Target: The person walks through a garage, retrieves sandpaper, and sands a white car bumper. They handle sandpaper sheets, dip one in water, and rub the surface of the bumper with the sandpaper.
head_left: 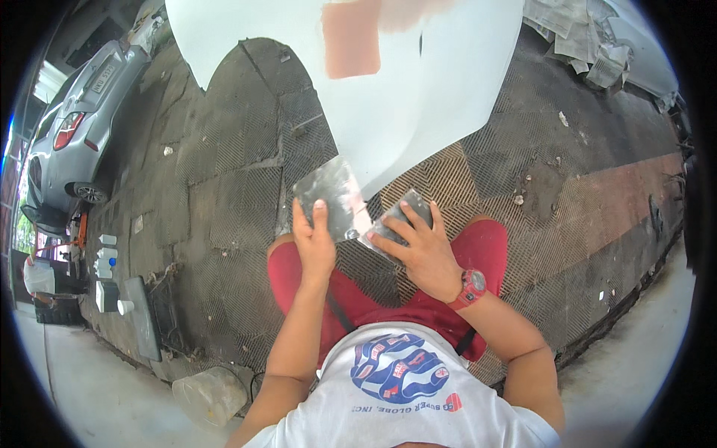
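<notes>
My left hand [314,237] grips a flat grey metal plate [331,193] along its left side, thumb on top. In my right hand [424,250] is a smaller dark flat spreader [407,212], its fingers spread across the top face. The spreader's lower left edge meets or nearly meets the plate's right edge, where a smear of pinkish putty [361,221] shows. Just beyond both hands stands a white car body panel [418,112] that tapers to a point. A squarish pinkish-brown filler patch [352,39] covers part of its upper face.
A silver car [89,112] is parked at the far left. Several white containers [106,261] and a grey board [142,317] stand at the left, with a clear plastic tub [209,396] nearer. Paper-covered bodywork [590,37] sits at the far right. Dark ribbed mats [231,194] cover the floor.
</notes>
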Demonstrator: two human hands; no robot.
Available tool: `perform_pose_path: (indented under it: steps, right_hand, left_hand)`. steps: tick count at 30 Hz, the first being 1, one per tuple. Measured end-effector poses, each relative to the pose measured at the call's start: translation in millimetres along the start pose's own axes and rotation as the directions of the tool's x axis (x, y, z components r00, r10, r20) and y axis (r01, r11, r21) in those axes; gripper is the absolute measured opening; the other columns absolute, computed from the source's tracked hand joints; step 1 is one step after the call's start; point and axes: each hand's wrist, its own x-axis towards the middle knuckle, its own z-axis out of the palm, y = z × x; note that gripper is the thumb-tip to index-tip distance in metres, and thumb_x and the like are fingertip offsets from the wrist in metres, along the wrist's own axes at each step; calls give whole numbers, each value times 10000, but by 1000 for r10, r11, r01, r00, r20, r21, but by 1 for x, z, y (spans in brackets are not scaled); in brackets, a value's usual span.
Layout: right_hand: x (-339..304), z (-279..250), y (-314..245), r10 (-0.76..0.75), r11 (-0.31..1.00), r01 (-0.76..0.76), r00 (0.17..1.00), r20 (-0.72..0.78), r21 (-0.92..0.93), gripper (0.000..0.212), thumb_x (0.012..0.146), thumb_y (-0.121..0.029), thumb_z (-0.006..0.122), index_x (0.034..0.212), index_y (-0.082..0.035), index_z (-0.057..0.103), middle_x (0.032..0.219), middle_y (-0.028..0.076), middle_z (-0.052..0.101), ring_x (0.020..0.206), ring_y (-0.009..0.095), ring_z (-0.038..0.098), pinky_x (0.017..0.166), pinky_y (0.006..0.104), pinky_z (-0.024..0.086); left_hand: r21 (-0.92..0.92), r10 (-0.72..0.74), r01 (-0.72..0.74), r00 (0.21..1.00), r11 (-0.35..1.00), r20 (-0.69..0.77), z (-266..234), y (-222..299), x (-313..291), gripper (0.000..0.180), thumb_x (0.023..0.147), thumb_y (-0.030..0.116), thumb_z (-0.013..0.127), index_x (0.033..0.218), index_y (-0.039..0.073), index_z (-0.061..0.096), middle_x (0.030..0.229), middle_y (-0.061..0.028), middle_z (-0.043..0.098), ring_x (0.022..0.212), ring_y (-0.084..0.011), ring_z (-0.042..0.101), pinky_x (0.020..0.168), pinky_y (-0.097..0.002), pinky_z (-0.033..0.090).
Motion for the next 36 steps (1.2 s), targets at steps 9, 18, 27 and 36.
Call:
perform_pose_path:
  steps: [9, 18, 27, 36]
  right_hand:
    - [22, -48, 66, 636, -315, 92, 759, 138, 945, 581, 1013, -3, 523, 1567, -174, 484, 1473, 51, 582, 1355, 229, 570, 1024, 441, 545]
    - [134, -93, 24, 242, 970, -151, 690, -682, 191, 683, 890, 14, 654, 1486, -315, 592, 1515, 102, 533, 1458, 372, 444, 1154, 583, 330]
    - [189, -87, 36, 20, 960, -227, 642, -767, -165, 733, 827, 48, 681, 1426, -374, 656, 1531, -57, 529, 1519, 241, 363, 1117, 637, 253]
    - [159, -65, 34, 75, 966, -226, 713, -697, -128, 750, 787, 69, 653, 1412, -346, 673, 1481, -33, 584, 1501, 241, 431, 1131, 628, 248]
  left_hand:
    - [0, -173, 194, 877, 981, 449, -15, -43, 43, 569, 1067, 268, 641, 1560, 18, 510, 1730, -106, 203, 1573, -286, 280, 1272, -438, 312]
    - [170, -233, 162, 766, 972, 600, 8, -63, 66, 398, 1002, 235, 669, 1298, -28, 704, 1490, -99, 400, 1458, -272, 369, 1222, -385, 302]
    - [-75, -337, 470, 726, 879, 599, 2, -96, 55, 406, 971, 216, 676, 1274, -52, 716, 1588, -129, 366, 1540, -290, 274, 1273, -398, 205]
    - [-122, -329, 507, 705, 853, 629, -3, -99, 60, 413, 967, 191, 680, 1306, -41, 713, 1748, -196, 160, 1631, -314, 87, 1305, -402, 100]
